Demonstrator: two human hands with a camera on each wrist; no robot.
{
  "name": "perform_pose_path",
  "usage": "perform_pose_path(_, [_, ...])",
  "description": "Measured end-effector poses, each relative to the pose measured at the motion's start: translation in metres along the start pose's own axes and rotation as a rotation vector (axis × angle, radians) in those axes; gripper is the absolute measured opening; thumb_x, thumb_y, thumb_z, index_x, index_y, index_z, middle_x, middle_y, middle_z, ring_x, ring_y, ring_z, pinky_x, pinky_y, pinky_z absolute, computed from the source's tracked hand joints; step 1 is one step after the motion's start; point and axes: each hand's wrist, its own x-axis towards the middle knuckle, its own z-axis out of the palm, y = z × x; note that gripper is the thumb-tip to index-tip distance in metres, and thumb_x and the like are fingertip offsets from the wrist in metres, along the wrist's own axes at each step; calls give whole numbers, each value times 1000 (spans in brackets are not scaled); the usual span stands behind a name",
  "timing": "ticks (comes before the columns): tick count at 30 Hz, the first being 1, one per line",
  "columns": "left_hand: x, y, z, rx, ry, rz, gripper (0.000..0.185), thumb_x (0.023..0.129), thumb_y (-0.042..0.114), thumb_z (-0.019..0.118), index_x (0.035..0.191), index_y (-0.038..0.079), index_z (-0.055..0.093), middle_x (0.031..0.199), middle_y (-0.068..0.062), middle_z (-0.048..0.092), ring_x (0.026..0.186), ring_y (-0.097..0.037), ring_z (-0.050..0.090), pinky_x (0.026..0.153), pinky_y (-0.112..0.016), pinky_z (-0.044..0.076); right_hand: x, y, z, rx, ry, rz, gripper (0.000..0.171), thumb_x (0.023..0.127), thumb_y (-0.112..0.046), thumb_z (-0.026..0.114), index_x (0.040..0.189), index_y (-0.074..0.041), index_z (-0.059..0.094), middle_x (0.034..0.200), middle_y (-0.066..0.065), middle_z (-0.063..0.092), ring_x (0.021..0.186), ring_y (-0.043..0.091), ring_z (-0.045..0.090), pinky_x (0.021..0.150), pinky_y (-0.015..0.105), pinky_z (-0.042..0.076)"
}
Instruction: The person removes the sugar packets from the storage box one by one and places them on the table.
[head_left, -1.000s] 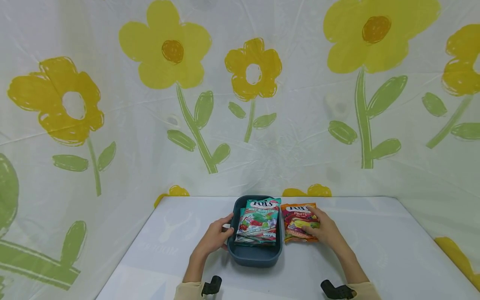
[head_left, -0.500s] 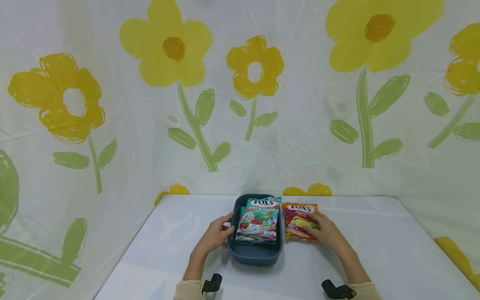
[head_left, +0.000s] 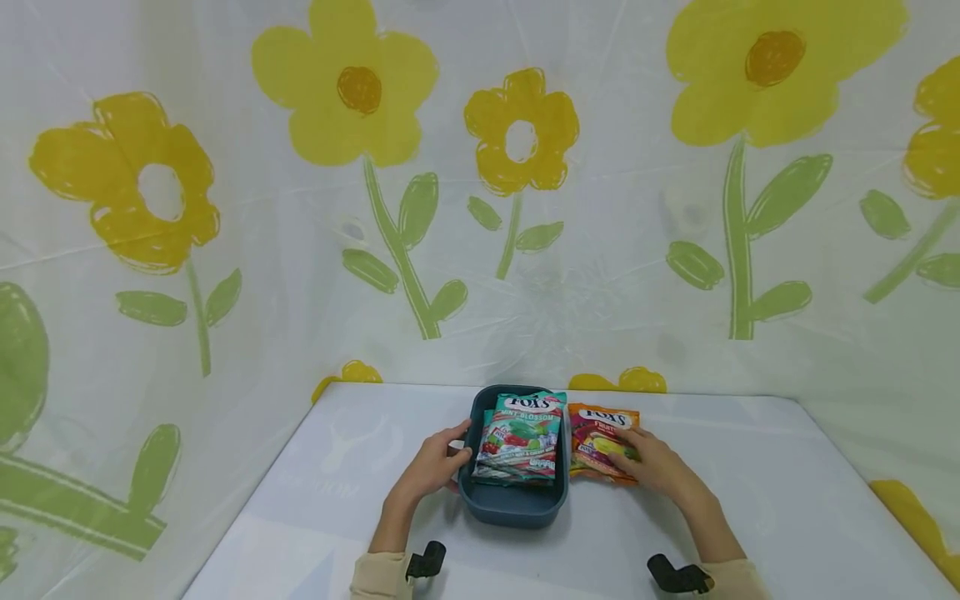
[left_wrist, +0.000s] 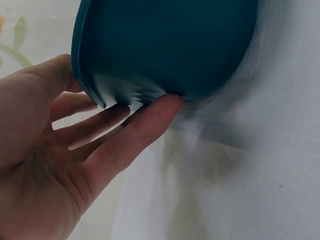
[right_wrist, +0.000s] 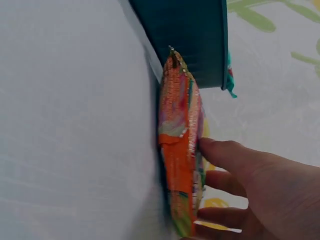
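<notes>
A dark blue-green plastic tub (head_left: 512,515) stands on the white table. Inside it lie several teal candy bags (head_left: 519,437) marked "Fox's" and "Mint Blossom", stacked and leaning on its far right rim. My left hand (head_left: 431,467) holds the tub's left side, the thumb over the rim and the fingers (left_wrist: 145,125) along the outer wall. Right beside the tub, an orange and dark red candy bag (head_left: 588,446) marked "Fox's Fruits" lies flat. My right hand (head_left: 663,471) rests on this bag, thumb (right_wrist: 220,150) and fingertips touching its upper face.
The white table (head_left: 315,517) ends just behind the tub. A white sheet (head_left: 600,208) printed with yellow flowers hangs behind and at both sides. Black wrist mounts (head_left: 426,560) sit at the beige sleeves (head_left: 381,577).
The head view has shifted slightly. Both hands keep their places, the left at the tub and the right on the orange candy bag.
</notes>
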Motion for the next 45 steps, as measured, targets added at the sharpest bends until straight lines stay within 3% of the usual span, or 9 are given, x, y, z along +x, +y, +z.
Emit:
perform_pose_path(16, [-1, 1, -1, -2, -3, -13, 56, 99, 13, 53, 152, 7, 35, 144, -27, 45, 118, -41, 60, 55, -34, 61, 8, -34, -45, -120, -309, 66, 61, 92, -40, 65, 136, 1, 54, 133, 25, 58, 121, 41, 54, 100, 64, 45])
perform_pose_path(22, [-3, 2, 0, -8, -7, -14, 56, 99, 12, 52, 152, 6, 34, 144, -27, 45, 118, -41, 60, 55, -35, 61, 12, -45, -48, -132, -319, 77, 58, 91, -41, 66, 135, -3, 56, 131, 22, 60, 116, 37, 56, 99, 64, 47])
perform_pose_path(35, [-2, 3, -1, -5, -4, -12, 56, 99, 14, 53, 152, 6, 35, 143, -25, 48, 117, -39, 62, 54, -35, 61, 20, -70, -48, -149, -321, -25, 47, 91, -32, 67, 129, -4, 61, 128, 19, 63, 113, 36, 58, 100, 61, 48])
perform_pose_path(45, [-2, 1, 0, -10, -3, -9, 56, 99, 13, 53, 152, 6, 35, 142, -25, 48, 118, -40, 61, 54, -35, 61, 29, -94, -42, -155, -314, -38, 54, 92, -36, 66, 134, -4, 56, 131, 19, 61, 116, 36, 58, 101, 62, 47])
